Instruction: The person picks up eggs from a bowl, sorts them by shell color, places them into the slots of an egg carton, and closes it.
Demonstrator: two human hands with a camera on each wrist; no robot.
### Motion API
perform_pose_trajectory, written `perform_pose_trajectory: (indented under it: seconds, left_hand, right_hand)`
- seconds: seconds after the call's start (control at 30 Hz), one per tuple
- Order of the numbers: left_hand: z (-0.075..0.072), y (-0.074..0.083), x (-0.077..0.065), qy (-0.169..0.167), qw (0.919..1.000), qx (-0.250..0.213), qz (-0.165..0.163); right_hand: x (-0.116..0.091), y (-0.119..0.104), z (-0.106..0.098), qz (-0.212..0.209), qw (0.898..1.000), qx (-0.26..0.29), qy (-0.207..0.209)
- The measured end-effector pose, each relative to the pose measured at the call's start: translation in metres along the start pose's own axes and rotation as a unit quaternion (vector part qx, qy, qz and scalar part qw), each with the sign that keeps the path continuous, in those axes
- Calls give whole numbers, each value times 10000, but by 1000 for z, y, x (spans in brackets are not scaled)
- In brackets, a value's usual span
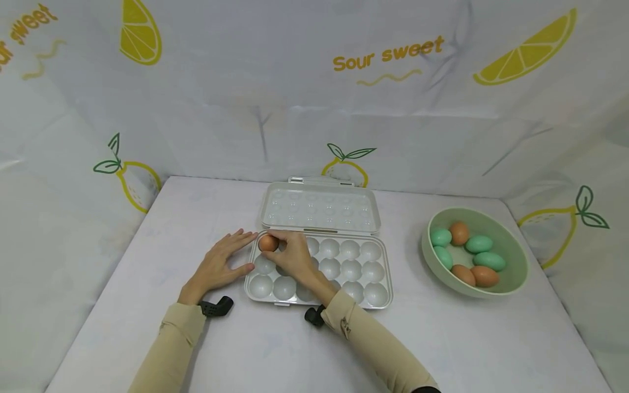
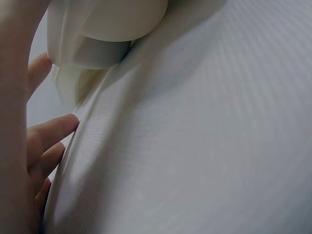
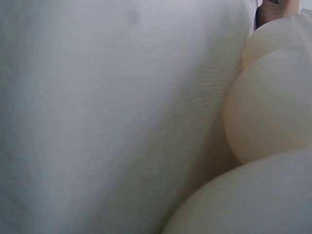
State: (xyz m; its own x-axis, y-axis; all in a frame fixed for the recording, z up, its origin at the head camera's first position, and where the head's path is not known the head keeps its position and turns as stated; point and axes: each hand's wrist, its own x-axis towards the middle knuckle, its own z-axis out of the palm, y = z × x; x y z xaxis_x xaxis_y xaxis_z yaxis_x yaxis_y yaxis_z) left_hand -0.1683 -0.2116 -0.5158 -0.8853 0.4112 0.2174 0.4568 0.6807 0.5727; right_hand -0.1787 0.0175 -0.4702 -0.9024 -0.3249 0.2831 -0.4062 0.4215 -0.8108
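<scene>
In the head view, an egg box with a hinged lid [image 1: 320, 206] thrown back holds rows of rounded cups, and its tray [image 1: 350, 270] faces up. My right hand [image 1: 297, 259] pinches a brown egg [image 1: 267, 243] between thumb and fingers at the far-left corner cup. Along the tray's left edge lies my left hand [image 1: 218, 265], its fingers extended and thumb tip right at the rim. The left wrist view catches its fingers [image 2: 53, 131] beside the tray's side. Rounded cup undersides [image 3: 273, 107] fill the right of the right wrist view, where the egg is hidden.
A light green bowl [image 1: 515, 259] stands to the right on the white tabletop [image 1: 275, 355]. Green eggs [image 1: 490, 261] and brown eggs [image 1: 460, 233] lie inside it, several in all. Behind the table hangs a lemon-printed cloth [image 1: 295, 82].
</scene>
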Motion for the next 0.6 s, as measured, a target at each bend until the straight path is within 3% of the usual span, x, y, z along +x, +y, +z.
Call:
perform_pose_trajectory:
  seconds: [0.17, 0.33, 0.47, 0.6]
  left_hand:
    - [0, 0, 0, -22, 10000, -4, -21]
    - [0, -1, 0, -15, 10000, 22, -6]
    - [-1, -1, 0, -2, 10000, -8, 28]
    - [-2, 0, 0, 8, 10000, -8, 71]
  right_hand:
    - [-2, -4, -6, 368, 9989, 246, 160]
    - [-4, -9, -18, 868, 9903, 1066, 207]
    - [-7, -12, -33, 885, 9829, 1588, 310]
    - [-14, -14, -56, 788, 9826, 1599, 516]
